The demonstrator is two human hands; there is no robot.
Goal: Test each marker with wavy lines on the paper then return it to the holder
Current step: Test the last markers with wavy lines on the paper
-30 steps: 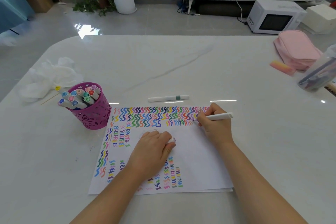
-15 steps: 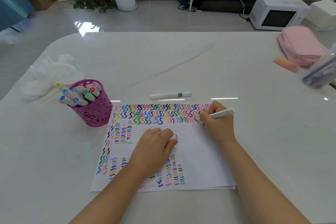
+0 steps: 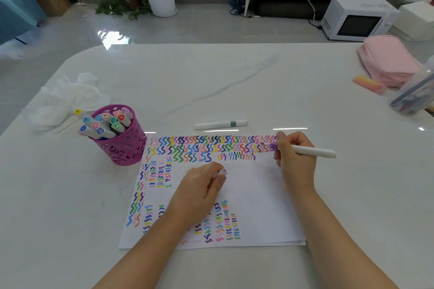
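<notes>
A white sheet of paper [image 3: 256, 195] covered with rows of coloured wavy lines lies on the table. My right hand [image 3: 294, 158] grips a white marker [image 3: 312, 151] whose purple tip touches the right end of the top rows. Resting on the middle of the paper, my left hand [image 3: 199, 190] curls round the marker's cap [image 3: 222, 172]. A magenta mesh holder [image 3: 122, 141] with several capped markers stands just left of the paper. Another white marker with a green band [image 3: 220, 124] lies on the table beyond the paper.
The white marble table [image 3: 234, 82] carries crumpled white tissue [image 3: 68, 98] at the left. At the right edge sit a pink pouch [image 3: 387, 61], a pink-orange eraser [image 3: 368, 83] and a clear container of pens [image 3: 415, 94]. A microwave [image 3: 357, 19] sits on the floor beyond.
The marker's tip has shifted from the lower short row up to the right end of the top rows. My left hand stays in place with the cap.
</notes>
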